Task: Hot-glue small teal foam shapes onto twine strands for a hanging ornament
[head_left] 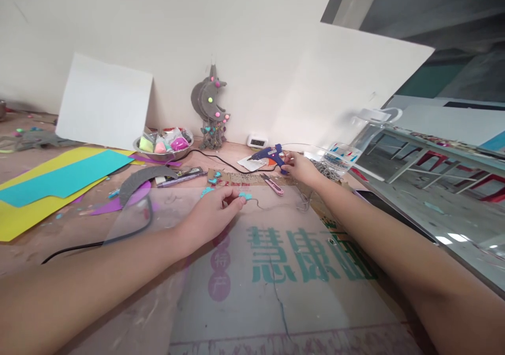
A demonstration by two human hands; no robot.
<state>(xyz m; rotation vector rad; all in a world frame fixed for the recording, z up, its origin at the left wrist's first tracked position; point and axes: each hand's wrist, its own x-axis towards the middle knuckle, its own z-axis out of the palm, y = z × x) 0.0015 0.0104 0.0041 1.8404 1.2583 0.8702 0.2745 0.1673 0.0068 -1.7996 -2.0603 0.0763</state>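
A white wall (pixel 252 39) is rising beyond the translucent sheet (pixel 244 318), which is lying on the worktable (pixel 74 226) with green Chinese lettering showing on or through it. Left of the translucent sheet, a yellow craft sheet (pixel 23 229) is bearing a turquoise craft sheet (pixel 67 179), while a white board (pixel 106 102) is leaning against the wall farther back. Behind the translucent sheet, a grey crescent-moon ornament (pixel 208 100) is hanging, and a metal bowl (pixel 158 158) is holding bagged, brightly coloured lumps. Past the translucent sheet's far edge, the right hand (pixel 303 171) is grasping the handle of a blue glue gun (pixel 270 153). Over the translucent sheet's far part, the left hand (pixel 211 213) is pinching a small turquoise piece (pixel 246 195) between thumb and fingers. A white digital clock (pixel 258 141) is standing beyond the translucent sheet, pink-handled thread snips (pixel 272 185) are lying at its far edge, and a thin grey cord (pixel 258 205) is trailing across it from the turquoise piece.
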